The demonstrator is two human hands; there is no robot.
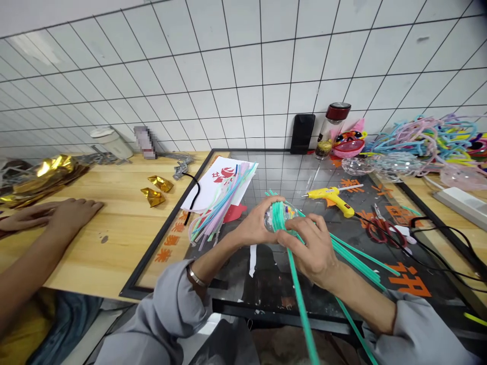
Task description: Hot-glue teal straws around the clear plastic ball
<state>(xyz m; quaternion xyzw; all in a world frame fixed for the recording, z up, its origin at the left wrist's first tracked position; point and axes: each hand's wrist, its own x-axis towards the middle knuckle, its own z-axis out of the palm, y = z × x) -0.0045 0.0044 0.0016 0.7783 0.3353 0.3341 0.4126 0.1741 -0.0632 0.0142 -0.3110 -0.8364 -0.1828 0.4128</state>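
- A clear ball, banded in green strips, sits between two hands at the centre of the frame, held over the dark panel on the counter
- The left hand cups the ball's left side; the right hand, close by, is clamped on the strips at its lower right
- The ball looks light and thin-shelled, likely slick where bare and easily dented; a cupped palm round the side should suit better than a squeeze
- The strips appear soft and bendable, best pinched near the ball, one tail running to the frame's bottom edge
- Right of centre lies a yellow glue gun, scissors to its lower right
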